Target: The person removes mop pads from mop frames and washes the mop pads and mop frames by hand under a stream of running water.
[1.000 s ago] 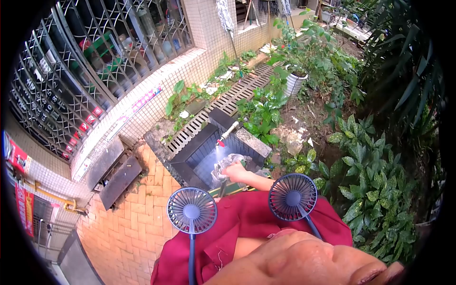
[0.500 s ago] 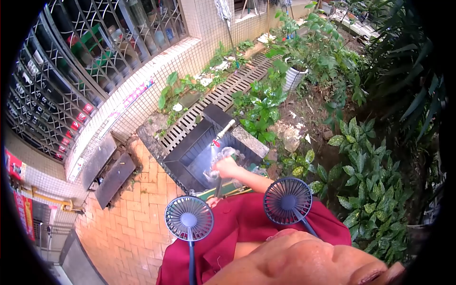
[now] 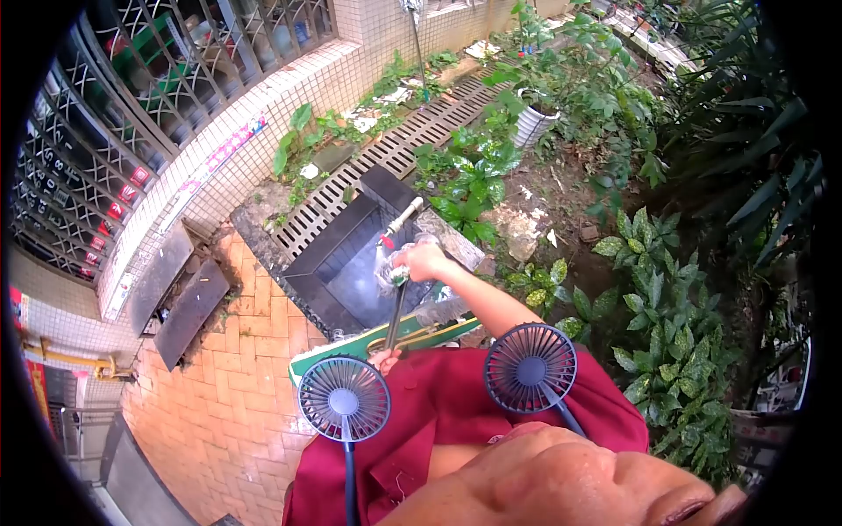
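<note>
My right hand (image 3: 424, 260) is closed around a wet, pale, crumpled clump (image 3: 392, 274) at the upper end of a grey pole (image 3: 396, 314). A green bit shows beside the clump; whether it is cloth, strings or plastic I cannot tell. The clump is just below a pale tap (image 3: 405, 214) with a red part near its spout, and water runs there. Close to my body, my left hand (image 3: 383, 360) grips the lower part of the pole, partly hidden by the neck fan (image 3: 345, 401). Beneath is a dark-tiled sink (image 3: 321, 252) with wet, greyish content.
A green board (image 3: 307, 364) with a pale edge lies between the sink and my body. Behind the sink runs a slotted drain cover (image 3: 386, 158). Dark slabs (image 3: 195, 302) lean by the tiled wall at left. Leafy plants (image 3: 667, 307) crowd the right.
My right hand has lifted the clump out over the sink's near side, so more of the pole shows. The green board is more exposed. The view has shifted slightly.
</note>
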`<state>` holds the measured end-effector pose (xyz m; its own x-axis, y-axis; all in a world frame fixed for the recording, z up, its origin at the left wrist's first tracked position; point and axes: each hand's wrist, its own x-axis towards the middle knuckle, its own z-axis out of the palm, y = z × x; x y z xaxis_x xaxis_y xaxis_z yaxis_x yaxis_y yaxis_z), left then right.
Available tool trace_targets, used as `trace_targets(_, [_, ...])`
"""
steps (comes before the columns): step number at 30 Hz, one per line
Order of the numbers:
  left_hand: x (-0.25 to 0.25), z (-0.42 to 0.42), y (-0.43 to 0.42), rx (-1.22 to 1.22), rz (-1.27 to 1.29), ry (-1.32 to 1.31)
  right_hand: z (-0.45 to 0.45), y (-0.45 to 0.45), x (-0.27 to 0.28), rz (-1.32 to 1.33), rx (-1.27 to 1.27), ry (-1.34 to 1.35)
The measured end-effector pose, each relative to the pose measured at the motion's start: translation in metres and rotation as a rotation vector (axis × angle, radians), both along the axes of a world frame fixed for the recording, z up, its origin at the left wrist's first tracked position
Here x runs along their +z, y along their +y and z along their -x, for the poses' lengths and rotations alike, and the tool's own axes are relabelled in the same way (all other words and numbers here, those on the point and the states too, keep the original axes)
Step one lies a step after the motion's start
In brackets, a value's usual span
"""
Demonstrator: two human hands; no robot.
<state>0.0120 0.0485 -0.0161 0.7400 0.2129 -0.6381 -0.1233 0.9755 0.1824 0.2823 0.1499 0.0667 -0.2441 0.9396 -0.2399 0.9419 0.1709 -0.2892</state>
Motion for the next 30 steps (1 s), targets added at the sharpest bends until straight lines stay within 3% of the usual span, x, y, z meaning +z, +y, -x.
trace_targets(9, [0.003, 0.001, 0.014, -0.091, -0.018, 0.092, 0.042, -0.037, -0.001, 0.155, 0.02, 0.015])
trace_targets(22, [0.01, -0.001, 0.01, -0.122, -0.038, 0.151, 0.016, -0.007, -0.002, 0.045, -0.291, 0.201])
trace_targets(30, [0.016, -0.004, 0.006, -0.136, -0.055, 0.185, 0.038, -0.051, -0.02, 0.082, -0.172, 0.091])
